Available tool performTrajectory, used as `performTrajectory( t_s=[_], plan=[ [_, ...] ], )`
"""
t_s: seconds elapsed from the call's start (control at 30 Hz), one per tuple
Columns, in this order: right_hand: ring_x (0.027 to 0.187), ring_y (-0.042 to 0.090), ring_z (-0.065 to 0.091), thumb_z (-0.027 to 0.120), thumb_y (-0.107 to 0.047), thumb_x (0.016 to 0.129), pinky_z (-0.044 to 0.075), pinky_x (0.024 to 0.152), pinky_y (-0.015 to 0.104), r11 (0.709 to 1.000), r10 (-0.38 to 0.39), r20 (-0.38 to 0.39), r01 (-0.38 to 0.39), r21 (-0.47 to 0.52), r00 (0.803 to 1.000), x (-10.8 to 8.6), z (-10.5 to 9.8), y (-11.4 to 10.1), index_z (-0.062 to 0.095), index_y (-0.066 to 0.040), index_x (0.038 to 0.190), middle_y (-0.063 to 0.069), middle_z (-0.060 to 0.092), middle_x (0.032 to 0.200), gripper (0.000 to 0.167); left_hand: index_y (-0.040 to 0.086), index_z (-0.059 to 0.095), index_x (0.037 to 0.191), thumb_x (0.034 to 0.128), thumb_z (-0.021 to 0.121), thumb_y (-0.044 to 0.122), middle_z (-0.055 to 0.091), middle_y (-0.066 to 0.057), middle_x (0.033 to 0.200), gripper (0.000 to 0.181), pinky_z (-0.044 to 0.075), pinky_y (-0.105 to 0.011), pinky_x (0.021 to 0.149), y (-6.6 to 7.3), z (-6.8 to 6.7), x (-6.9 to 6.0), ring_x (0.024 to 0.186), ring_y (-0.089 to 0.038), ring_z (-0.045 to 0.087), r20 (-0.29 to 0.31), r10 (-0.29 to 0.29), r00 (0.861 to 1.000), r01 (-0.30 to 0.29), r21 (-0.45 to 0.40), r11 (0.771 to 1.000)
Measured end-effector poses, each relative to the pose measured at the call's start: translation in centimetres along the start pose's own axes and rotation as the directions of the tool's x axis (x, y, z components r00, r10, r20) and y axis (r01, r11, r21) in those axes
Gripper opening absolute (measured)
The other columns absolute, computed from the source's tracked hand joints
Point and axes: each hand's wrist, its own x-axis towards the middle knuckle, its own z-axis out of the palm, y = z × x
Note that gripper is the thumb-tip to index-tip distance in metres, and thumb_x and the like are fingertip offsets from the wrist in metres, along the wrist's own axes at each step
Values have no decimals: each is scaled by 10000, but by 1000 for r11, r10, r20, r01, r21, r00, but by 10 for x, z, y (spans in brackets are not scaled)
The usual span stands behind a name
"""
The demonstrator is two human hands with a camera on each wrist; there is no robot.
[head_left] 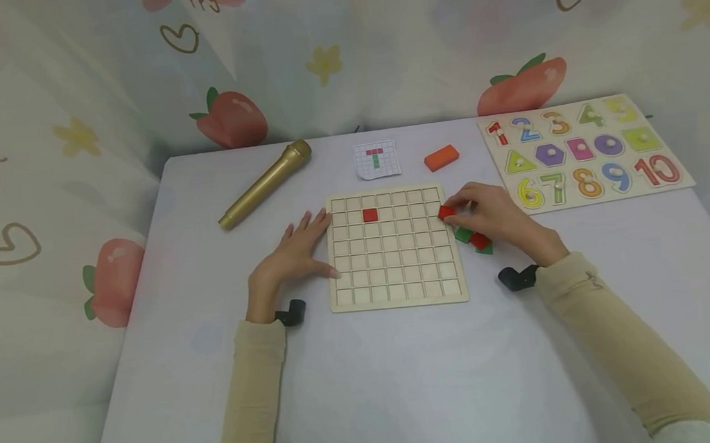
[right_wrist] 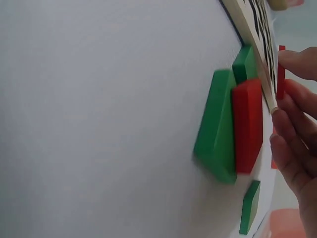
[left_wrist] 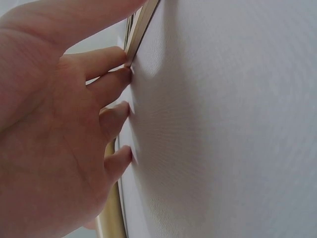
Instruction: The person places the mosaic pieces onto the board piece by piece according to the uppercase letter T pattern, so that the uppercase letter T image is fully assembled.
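Right of centre, the right hand (head_left: 486, 212) pinched a red tile (head_left: 445, 212); left of centre, the left hand (head_left: 291, 253), fingers spread, touched the grid board (head_left: 392, 257). Placing seemed underway, probably needing alignment before release.

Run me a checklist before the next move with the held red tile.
1. Held red tile secure: ok, pinched in the right-hand grip.
2. Held tile over a free cell: not ok, it is by the board's right edge.
3. Grid board steadied: cannot tell; the left-hand grip is at its left edge, but pressure doesn't show.
4. Cell right of the placed red tile bare: ok.
5. Pattern card uncovered: ok, its T shows.
6. Spare red tile clear of green tiles: not ok, bunched.
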Motion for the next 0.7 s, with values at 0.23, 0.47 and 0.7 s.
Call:
performTrajectory(
  t_s=[0.23,0.47,0.7],
  plan=[
    [953,272,583,810,-195,891,498,823,354,999,-9,1,9,32,1000,12,8,-10,743,3,1165,137,703,1081,345,146,138,1666,786,895,347,47,-3,1745,1178,-88,-461,1307,-2,1,1,1614,-231,-82,-1,11,1000,-11,-7,1000],
    [945,270,576,813,-188,888,492,826,362,999,-21,7,21,44,1000,26,15,-20,750,-13,1148,132,708,1064,319,150,136,1667,787,895,351,46,-1,1745,1179,-86,-459,1308,-4,0,2,1614,-231,-82,-2,11,1000,-11,-3,1000],
    [961,275,567,803,-199,898,494,862,390,997,-22,47,19,71,999,37,18,-29,752,-22,1161,132,709,1075,320,145,141,1666,789,894,349,43,-1,1744,1174,-94,-453,1306,-1,0,1,1613,-228,-84,0,10,1000,-10,-2,1000]
  ],
)
